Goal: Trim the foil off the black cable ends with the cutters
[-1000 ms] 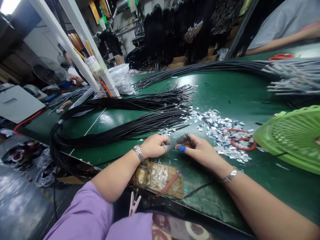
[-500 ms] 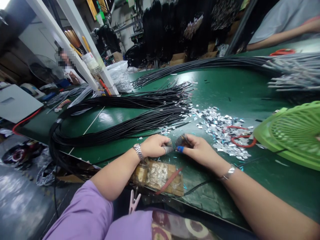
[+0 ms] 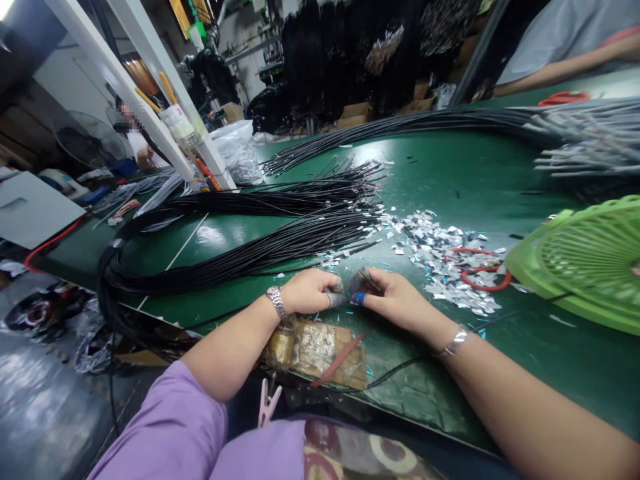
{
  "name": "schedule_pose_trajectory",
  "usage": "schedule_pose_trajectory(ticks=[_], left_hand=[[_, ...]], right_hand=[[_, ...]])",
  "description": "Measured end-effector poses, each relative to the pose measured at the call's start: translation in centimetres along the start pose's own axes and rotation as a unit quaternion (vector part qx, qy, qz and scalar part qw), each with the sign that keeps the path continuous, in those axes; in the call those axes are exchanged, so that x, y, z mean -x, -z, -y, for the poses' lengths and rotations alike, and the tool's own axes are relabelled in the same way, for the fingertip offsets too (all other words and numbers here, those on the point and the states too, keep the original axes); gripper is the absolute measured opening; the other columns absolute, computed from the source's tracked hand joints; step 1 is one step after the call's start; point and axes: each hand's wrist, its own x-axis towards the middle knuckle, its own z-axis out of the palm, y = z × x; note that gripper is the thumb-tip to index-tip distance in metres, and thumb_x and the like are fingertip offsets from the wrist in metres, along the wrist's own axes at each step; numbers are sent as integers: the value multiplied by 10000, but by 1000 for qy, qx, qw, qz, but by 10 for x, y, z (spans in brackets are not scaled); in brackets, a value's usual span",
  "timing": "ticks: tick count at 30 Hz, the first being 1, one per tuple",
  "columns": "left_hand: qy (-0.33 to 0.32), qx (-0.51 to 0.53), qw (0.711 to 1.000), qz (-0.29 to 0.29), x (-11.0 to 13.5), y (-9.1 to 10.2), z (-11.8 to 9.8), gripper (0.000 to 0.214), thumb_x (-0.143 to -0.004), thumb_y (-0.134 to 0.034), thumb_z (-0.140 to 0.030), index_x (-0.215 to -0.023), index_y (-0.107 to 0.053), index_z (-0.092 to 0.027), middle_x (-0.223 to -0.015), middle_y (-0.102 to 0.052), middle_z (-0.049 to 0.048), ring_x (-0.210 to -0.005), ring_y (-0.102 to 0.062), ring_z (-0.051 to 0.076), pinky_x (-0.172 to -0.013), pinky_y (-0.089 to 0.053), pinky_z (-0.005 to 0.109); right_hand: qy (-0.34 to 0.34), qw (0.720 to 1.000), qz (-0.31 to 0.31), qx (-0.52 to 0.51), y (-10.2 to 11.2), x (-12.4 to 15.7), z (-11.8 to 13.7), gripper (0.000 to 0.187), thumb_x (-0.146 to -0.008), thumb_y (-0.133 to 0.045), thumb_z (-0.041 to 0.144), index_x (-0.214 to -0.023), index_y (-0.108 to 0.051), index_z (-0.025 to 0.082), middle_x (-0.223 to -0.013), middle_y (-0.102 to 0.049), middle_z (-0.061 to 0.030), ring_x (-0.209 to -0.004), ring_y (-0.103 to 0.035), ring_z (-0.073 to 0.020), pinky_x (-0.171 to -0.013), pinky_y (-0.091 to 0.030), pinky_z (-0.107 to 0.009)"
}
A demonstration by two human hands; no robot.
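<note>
My left hand (image 3: 316,291) is closed, thumb and finger pinched together in grey fingertip covers. A thin black cable (image 3: 220,316) runs in behind its wrist and seems to end in this grip. Just to the right, nearly touching, my right hand (image 3: 383,295) is pinched too, with grey covers and a blue band on the digits. Whatever sits between its fingertips is too small to make out. Beyond both hands lies a thick bundle of black cables (image 3: 260,250), cut ends pointing right. Silver foil scraps (image 3: 440,257) are strewn past my right hand.
A taped cardboard piece (image 3: 320,350) with a reddish strip lies below my hands at the table edge. At right stands a green fan (image 3: 585,267), beside red loops (image 3: 485,279). More black cables (image 3: 400,127) curve across the back. A co-worker's arm (image 3: 560,77) rests at far right.
Both hands keep nearly the same place and pinched pose. The whole view has shifted very slightly; nothing is visibly picked up or let go.
</note>
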Motion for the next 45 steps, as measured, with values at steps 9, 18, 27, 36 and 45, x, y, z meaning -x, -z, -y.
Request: schedule_pose_trajectory(ticks=[9, 18, 27, 36, 45], left_hand=[[-6, 1, 1000, 10, 0, 0, 1, 151, -748, -544, -256, -656, -549, -137, -537, -405, -60, -536, -344, 73, -513, -255, 207], [-7, 17, 1000, 19, 1, 1, 0, 167, -746, -556, -255, -630, -521, -141, -520, -396, -63, -517, -331, 68, -499, -243, 205], [34, 74, 997, 1, -1, -4, -1, 141, -782, -563, -253, -701, -520, -145, -517, -462, -59, -472, -399, 74, -487, -298, 205], [110, 278, 953, -53, -6, -7, 1, 92, -820, -553, -202, -791, -488, -143, -539, -568, -41, -385, -509, 63, -407, -375, 153], [77, 335, 938, 42, -4, 3, 7, 306, -754, -643, -394, -659, -526, -128, -563, -622, 13, -426, -532, 63, -418, -371, 153]], right_hand=[[-4, 1000, 9, 28, 0, 1, -2, 59, -654, -549, 260, -651, -538, 202, -600, -548, 19, -587, -486, -149, -557, -402, -276], [13, 998, 3, 57, -3, 2, -6, 47, -680, -545, 251, -673, -529, 208, -622, -564, 15, -604, -502, -154, -565, -415, -275], [3, 988, -152, -36, -7, 1, -3, 183, -718, -613, 376, -789, -572, 213, -707, -622, -20, -654, -562, -178, -623, -457, -303], [-34, 994, -78, -71, -9, -1, 2, 317, -694, -660, 502, -699, -584, 195, -645, -601, -5, -578, -495, -148, -545, -411, -274], [48, 995, -79, -33, -5, -1, 3, 311, -743, -638, 501, -712, -626, 192, -701, -651, -27, -645, -546, -175, -640, -461, -307]])
